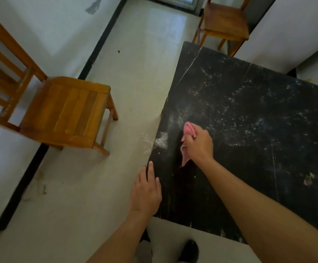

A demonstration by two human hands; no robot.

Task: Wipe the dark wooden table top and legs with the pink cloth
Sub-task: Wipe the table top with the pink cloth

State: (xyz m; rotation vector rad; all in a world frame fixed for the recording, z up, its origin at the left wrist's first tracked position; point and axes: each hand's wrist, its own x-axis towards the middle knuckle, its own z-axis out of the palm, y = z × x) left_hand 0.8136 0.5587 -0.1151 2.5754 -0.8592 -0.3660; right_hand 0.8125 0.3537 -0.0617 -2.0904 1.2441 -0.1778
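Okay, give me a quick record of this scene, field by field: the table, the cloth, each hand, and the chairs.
table: dark wooden top, speckled with white marks; white smear near its left edge
pink cloth: bunched, on the table top right of the smear
right hand: grips the cloth
left hand: fingers straight, resting on the table's left edge
near chair: wooden, left of the table
far chair: wooden, beyond the table's far corner

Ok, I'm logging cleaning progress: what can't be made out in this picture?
Head view:
Table legs: hidden beneath the dark wooden table top.
Crumpled pink cloth: mostly covered by the right hand gripping it.
Table's right side: cut off by the frame edge.
Second light wooden chair: top cut off by the upper edge.
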